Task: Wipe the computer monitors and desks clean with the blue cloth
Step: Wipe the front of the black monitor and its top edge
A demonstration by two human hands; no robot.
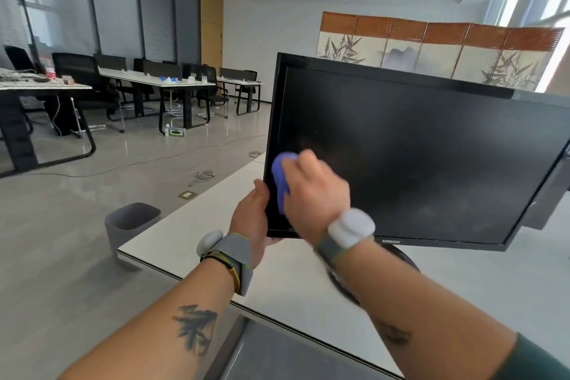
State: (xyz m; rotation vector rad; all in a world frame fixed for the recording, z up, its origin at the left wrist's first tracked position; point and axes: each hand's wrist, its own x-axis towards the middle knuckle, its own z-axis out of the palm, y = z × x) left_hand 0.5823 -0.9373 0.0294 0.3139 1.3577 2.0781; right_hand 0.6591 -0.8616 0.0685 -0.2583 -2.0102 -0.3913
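- L hand [251, 213] grips the lower-left edge of the black flat-screen monitor [416, 157]. Thumb lies on the front bezel, other fingers wrap behind, out of sight.
- R hand [311, 194] presses the soft blue cloth [282, 177] against the screen's lower-left corner. Fingers look curled over the cloth, but motion blur hides the exact grip.
- Cloth pokes out on the hand's left side, just beside the bezel.
- Grey strap w/ white puck [350, 228] on each wrist.
- Monitor screen is dark; its round black base [407, 257] sits on the white rectangular desk [191, 234].
- Grey plastic bin [131, 225] on the floor, just beside the desk's left corner.
- Far left: rows of white office tables [154, 79] w/ black chairs.
- Behind the monitor: folding bamboo-print screen [431, 49].
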